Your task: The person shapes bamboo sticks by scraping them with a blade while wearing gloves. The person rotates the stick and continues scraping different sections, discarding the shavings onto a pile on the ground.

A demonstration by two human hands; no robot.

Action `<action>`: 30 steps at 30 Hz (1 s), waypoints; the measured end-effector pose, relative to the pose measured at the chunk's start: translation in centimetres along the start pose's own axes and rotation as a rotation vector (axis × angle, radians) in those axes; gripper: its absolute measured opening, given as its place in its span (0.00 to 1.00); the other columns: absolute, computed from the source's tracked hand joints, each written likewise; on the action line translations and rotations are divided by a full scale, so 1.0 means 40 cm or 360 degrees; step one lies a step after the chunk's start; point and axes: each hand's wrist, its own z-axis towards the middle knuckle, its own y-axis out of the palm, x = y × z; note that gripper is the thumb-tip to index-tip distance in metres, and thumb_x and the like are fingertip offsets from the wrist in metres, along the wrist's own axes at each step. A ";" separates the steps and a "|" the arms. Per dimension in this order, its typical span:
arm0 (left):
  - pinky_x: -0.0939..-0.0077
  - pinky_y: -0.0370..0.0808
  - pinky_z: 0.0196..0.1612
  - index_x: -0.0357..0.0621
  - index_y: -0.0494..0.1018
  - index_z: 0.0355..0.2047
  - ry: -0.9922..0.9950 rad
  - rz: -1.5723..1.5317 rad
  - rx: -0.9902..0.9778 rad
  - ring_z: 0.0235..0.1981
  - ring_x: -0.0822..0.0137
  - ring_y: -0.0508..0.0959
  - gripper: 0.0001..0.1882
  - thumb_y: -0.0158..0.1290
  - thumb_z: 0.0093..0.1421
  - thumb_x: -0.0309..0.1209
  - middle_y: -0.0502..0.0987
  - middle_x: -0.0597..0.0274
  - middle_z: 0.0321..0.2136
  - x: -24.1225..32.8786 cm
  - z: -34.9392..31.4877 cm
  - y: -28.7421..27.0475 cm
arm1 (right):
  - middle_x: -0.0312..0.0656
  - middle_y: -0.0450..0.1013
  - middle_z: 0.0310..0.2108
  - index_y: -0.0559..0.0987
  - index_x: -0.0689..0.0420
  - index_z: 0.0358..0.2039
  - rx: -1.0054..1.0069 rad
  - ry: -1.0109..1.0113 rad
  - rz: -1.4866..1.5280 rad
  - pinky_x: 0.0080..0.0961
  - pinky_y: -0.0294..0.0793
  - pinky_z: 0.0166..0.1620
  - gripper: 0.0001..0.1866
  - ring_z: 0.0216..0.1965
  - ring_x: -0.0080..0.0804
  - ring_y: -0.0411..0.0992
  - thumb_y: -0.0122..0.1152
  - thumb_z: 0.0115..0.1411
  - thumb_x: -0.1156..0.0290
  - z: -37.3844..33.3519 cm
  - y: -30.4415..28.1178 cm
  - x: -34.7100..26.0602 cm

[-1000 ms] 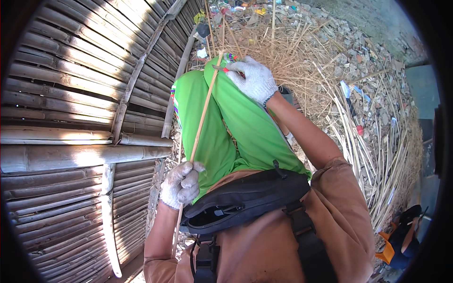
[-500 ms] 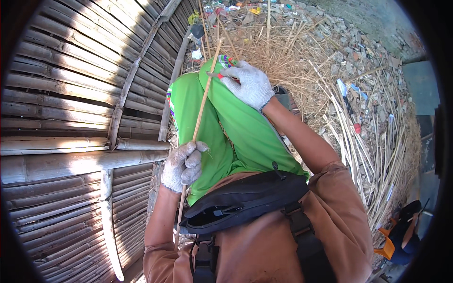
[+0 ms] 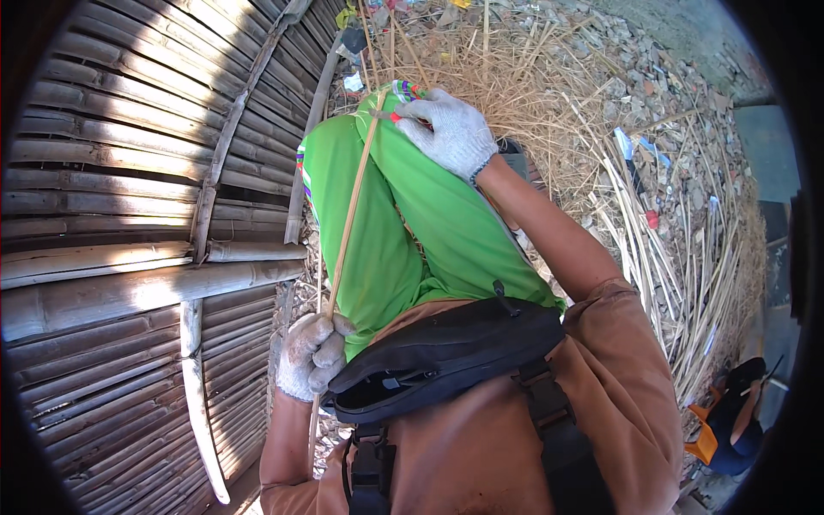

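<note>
My left hand (image 3: 311,354), in a whitish work glove, is closed around a thin bamboo strip (image 3: 353,206) beside my left hip. The strip slants up across my legs in green trousers (image 3: 446,232) to my knees. At my right knee, my right hand (image 3: 451,130), gloved too, grips a small knife with a red part at its handle (image 3: 395,117). The knife's short blade lies against the strip near its far end. Most of the handle is hidden in my fingers.
A bamboo slat wall (image 3: 112,189) rises close on my left. Dry shavings (image 3: 506,94) heap beyond my knees, and long pale strips (image 3: 657,283) lie on the rubble at right. A black bag (image 3: 446,356) rests across my waist. A dark and orange object (image 3: 730,421) sits at lower right.
My left hand has drawn back toward my hip, pulling the bamboo strip with it. My right hand and the knife stay at the knee, shifted slightly in the picture.
</note>
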 end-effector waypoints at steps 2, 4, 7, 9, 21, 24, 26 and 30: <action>0.79 0.55 0.09 0.26 0.77 0.50 0.0030 0.0012 -0.0011 0.08 0.78 0.58 0.18 0.54 0.80 0.36 0.65 0.69 0.16 -0.017 -0.032 -0.013 | 0.46 0.81 0.42 0.91 0.39 0.49 0.0032 -0.0037 0.0006 0.51 0.84 0.48 0.16 0.43 0.53 0.84 0.65 0.71 0.46 0.011 0.005 0.013; 0.79 0.55 0.09 0.26 0.77 0.49 0.0060 0.0028 0.0015 0.08 0.77 0.58 0.18 0.54 0.80 0.36 0.66 0.69 0.17 -0.019 -0.047 -0.012 | 0.46 0.80 0.42 0.91 0.38 0.49 0.0067 -0.0077 0.0015 0.51 0.84 0.50 0.16 0.43 0.53 0.84 0.64 0.71 0.46 0.039 0.008 0.026; 0.79 0.55 0.09 0.26 0.77 0.50 0.0035 0.0011 0.0063 0.08 0.77 0.59 0.19 0.54 0.80 0.36 0.67 0.68 0.17 -0.002 -0.043 -0.016 | 0.46 0.81 0.45 0.90 0.38 0.49 -0.0090 -0.0006 -0.0117 0.51 0.84 0.53 0.17 0.46 0.54 0.84 0.63 0.71 0.45 0.129 0.000 0.033; 0.78 0.56 0.09 0.27 0.76 0.51 0.0112 0.0169 0.0007 0.07 0.76 0.60 0.19 0.53 0.80 0.37 0.67 0.69 0.17 0.032 -0.036 0.028 | 0.49 0.83 0.49 0.90 0.39 0.51 0.0051 0.0209 -0.0345 0.51 0.83 0.56 0.19 0.50 0.55 0.83 0.61 0.72 0.45 0.220 0.007 0.132; 0.79 0.58 0.12 0.33 0.78 0.52 0.0464 0.0806 0.0417 0.10 0.78 0.64 0.18 0.49 0.81 0.38 0.71 0.71 0.20 0.188 0.136 0.069 | 0.55 0.85 0.50 0.87 0.51 0.54 -0.0104 0.0882 -0.0584 0.48 0.83 0.59 0.35 0.54 0.55 0.84 0.63 0.66 0.32 0.329 -0.089 0.298; 0.81 0.60 0.14 0.32 0.78 0.53 0.0488 0.1027 0.0519 0.11 0.79 0.67 0.20 0.50 0.80 0.40 0.73 0.69 0.21 0.192 0.138 0.075 | 0.56 0.86 0.44 0.87 0.54 0.48 0.0169 0.0511 -0.0406 0.48 0.85 0.56 0.32 0.49 0.58 0.85 0.63 0.66 0.35 0.355 -0.104 0.258; 0.80 0.62 0.15 0.32 0.79 0.53 0.0543 0.1108 0.0602 0.12 0.79 0.67 0.20 0.50 0.80 0.39 0.74 0.69 0.21 0.165 0.154 0.027 | 0.56 0.85 0.46 0.86 0.54 0.49 -0.0034 0.0133 -0.0118 0.49 0.84 0.56 0.33 0.49 0.56 0.85 0.62 0.67 0.34 0.278 -0.076 0.086; 0.79 0.61 0.14 0.32 0.79 0.53 0.0515 0.1103 0.0470 0.12 0.79 0.66 0.20 0.50 0.80 0.39 0.74 0.69 0.21 0.181 0.208 0.082 | 0.54 0.84 0.54 0.86 0.52 0.54 -0.0270 0.0176 -0.0463 0.49 0.83 0.59 0.35 0.55 0.56 0.83 0.62 0.67 0.32 0.273 -0.073 0.123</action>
